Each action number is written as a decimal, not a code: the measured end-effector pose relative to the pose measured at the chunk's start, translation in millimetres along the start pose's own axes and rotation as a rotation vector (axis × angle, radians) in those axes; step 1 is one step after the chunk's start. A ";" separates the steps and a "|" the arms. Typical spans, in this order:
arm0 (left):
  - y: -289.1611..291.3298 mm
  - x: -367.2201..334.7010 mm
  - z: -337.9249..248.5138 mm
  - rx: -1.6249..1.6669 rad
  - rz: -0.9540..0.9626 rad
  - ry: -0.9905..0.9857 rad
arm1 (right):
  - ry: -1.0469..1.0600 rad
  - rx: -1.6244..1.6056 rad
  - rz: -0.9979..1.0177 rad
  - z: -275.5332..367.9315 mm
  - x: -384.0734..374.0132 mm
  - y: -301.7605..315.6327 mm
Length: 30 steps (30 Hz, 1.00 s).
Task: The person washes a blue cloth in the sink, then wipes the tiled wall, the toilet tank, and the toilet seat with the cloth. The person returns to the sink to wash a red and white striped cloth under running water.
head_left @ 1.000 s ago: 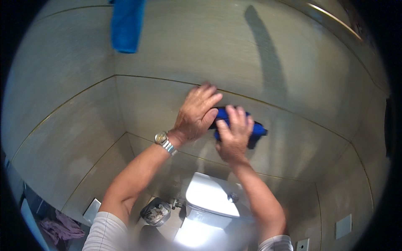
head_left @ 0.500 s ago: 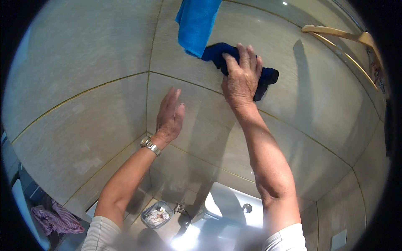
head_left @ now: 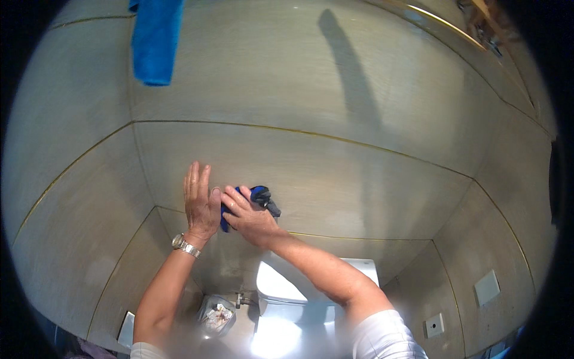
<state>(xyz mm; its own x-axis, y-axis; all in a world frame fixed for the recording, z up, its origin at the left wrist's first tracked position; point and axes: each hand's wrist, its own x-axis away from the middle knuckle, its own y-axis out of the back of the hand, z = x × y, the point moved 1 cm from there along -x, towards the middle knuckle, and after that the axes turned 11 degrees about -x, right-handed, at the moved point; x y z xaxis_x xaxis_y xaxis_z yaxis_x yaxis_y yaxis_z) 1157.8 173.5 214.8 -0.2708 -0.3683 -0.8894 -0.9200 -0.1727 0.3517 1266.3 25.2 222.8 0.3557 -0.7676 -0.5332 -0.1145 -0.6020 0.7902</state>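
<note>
A bunched dark blue and grey-black cloth (head_left: 261, 195) lies against the beige tiled wall (head_left: 311, 185), above the toilet cistern. My right hand (head_left: 248, 220) is on it, pressing it to the wall, with cloth showing past the fingers on both sides. Just beside it, my left hand (head_left: 202, 200) is open, its fingers stretched upward near the wall and nothing in it. A metal-band watch (head_left: 185, 244) is on my left wrist. The left thumb comes close to the cloth; whether it touches cannot be made out.
A bright blue towel (head_left: 156, 51) hangs at the upper left. Below are the white toilet (head_left: 281, 287), a small bin (head_left: 206, 314) with used paper, and a pipe valve (head_left: 242, 299). Wall plates (head_left: 487, 288) sit at right; a wooden hanger (head_left: 448, 25) is at upper right.
My right hand has moved down and left along the wall with the cloth, from the upper tile row to the one below. My left hand is now close beside it. The view has shifted rightward.
</note>
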 end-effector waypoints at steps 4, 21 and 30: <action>0.7 -5.7 -1.3 0.069 -0.170 -0.151 | -0.029 0.003 -0.343 -21.2 -21.6 16.9; -49.1 -44.9 17.2 -0.173 -0.314 -0.582 | -0.495 0.747 -0.892 -94.0 123.3 67.5; -38.6 -59.9 -57.8 -0.204 -0.290 -0.622 | -0.810 0.679 -0.998 -118.2 162.4 158.1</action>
<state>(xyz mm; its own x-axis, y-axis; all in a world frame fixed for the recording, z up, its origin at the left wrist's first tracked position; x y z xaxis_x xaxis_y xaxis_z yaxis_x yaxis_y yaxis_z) 1226.0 149.4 271.3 -0.1906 0.2967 -0.9357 -0.9245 -0.3747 0.0695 1415.5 -168.7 296.8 -0.0360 0.2518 -0.9671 -0.6274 -0.7590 -0.1743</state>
